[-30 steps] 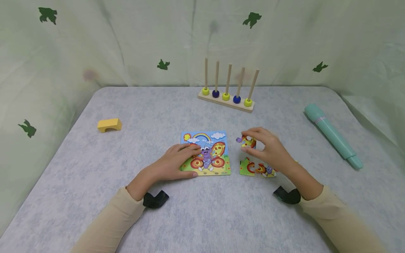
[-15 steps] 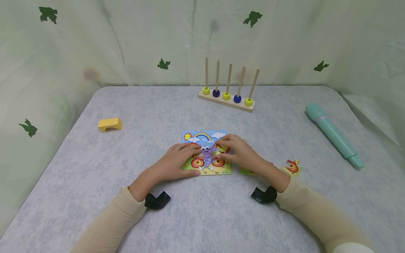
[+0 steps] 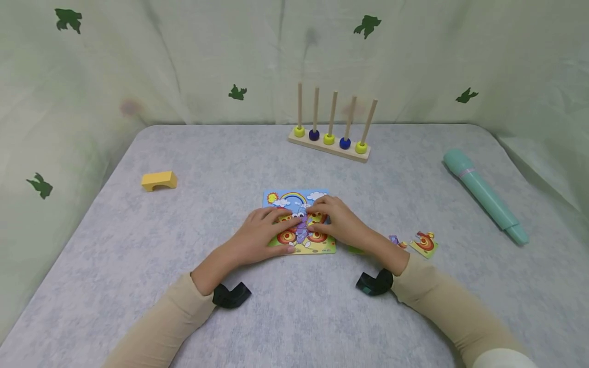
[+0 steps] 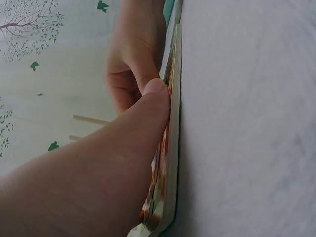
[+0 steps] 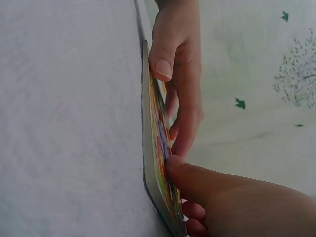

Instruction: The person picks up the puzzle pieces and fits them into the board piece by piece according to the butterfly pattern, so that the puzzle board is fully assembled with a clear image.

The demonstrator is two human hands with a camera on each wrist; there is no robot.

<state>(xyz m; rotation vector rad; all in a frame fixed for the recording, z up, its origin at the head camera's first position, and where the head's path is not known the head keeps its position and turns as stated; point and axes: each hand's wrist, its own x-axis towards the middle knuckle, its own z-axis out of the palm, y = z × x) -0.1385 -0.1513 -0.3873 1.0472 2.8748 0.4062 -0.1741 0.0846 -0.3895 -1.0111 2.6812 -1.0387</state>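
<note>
"What's nearest on your feed?"

"Loose puzzle pieces [image 3: 424, 244], lying by the right forearm. Then the left hand [image 3: 257, 235], fingers spread across the butterfly puzzle board [image 3: 302, 250], which is flat on the table. The right hand [image 3: 342, 221] seems to pinch a puzzle piece [image 3: 317, 219], thumb opposite fingertips, over the board's right wing."

"How would that piece handle?"

"Light, stiff, slightly slick on its printed face, I'd judge; the knobs could bend. I'd hold opposite edges."

"And farther off?"

"I see a turquoise wand [image 3: 483, 195], yellow arch block [image 3: 159, 179], then the peg stand [image 3: 337, 146]."
</note>
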